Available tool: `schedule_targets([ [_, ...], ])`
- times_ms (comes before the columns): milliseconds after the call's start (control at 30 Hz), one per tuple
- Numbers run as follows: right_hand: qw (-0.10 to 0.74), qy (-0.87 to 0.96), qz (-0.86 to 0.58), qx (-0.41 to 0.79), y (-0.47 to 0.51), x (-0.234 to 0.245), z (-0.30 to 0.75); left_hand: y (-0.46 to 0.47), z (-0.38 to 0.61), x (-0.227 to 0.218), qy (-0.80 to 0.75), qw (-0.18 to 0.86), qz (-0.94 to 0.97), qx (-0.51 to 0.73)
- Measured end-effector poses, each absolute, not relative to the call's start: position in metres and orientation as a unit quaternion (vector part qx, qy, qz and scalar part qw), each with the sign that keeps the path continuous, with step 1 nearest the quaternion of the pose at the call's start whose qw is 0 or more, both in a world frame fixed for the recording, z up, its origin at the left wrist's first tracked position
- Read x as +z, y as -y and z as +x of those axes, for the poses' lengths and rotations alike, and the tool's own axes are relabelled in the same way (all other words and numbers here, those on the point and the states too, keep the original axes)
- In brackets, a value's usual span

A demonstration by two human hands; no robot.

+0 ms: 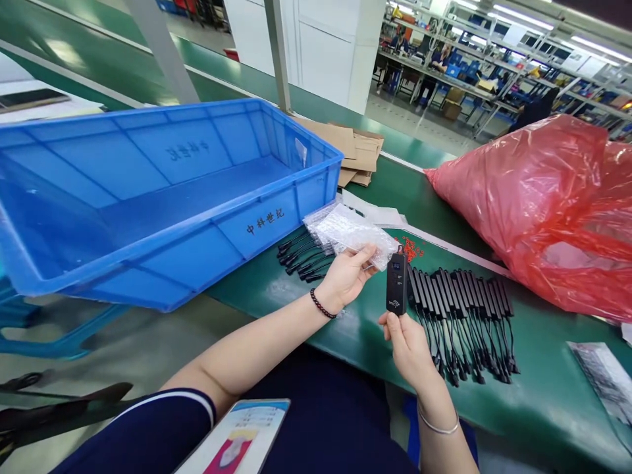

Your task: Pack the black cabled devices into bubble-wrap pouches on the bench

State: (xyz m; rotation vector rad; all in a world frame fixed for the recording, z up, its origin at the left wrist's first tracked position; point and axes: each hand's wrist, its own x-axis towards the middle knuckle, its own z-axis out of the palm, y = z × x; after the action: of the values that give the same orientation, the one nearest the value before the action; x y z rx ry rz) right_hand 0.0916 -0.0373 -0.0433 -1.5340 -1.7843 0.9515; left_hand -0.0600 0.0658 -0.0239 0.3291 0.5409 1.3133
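My right hand (407, 342) grips the lower end of a small black device (396, 282) with a blue display, held upright above the table's near edge. My left hand (347, 273), a dark bead bracelet on its wrist, pinches the corner of a clear bubble-wrap bag (355, 232) that lies on a stack of such bags. Black cabled pieces (303, 258) stick out from under the stack. To the right of the device lies a row of several black devices with cables (464, 309) on the green table (543, 388).
A big empty blue crate (162, 191) overhangs the table's left end. A full red plastic bag (538, 197) sits at the right. Small red bits (411, 248) lie behind the device, flattened cardboard (353, 151) beyond. A card (237, 438) rests on my lap; a printed packet (605, 378) lies far right.
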Motion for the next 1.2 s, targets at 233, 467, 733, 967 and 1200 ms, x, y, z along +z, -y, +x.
schedule_targets([
  [233, 0.231, 0.691, -0.530, 0.433, 0.039, -0.035, 0.103, -0.066, -0.061, -0.024, -0.233, 0.758, 0.201, 0.576],
  [467, 0.347, 0.575, -0.562, 0.483, 0.035, -0.046, 0.103, -0.045, -0.056, -0.032, -0.260, 0.771, 0.283, 0.508],
  [733, 0.320, 0.614, -0.627, 0.357, 0.037, -0.046, 0.095, -0.034, -0.053, -0.048, -0.313, 0.725, 0.308, 0.531],
  [967, 0.282, 0.654, -0.624, 0.322, 0.042, -0.052, 0.085, -0.026, -0.056, -0.062, -0.339, 0.719, 0.440, 0.418],
  [1200, 0.235, 0.694, -0.624, 0.270, 0.041, -0.039, 0.102, -0.068, -0.076, -0.030, -0.342, 0.675, 0.590, 0.282],
])
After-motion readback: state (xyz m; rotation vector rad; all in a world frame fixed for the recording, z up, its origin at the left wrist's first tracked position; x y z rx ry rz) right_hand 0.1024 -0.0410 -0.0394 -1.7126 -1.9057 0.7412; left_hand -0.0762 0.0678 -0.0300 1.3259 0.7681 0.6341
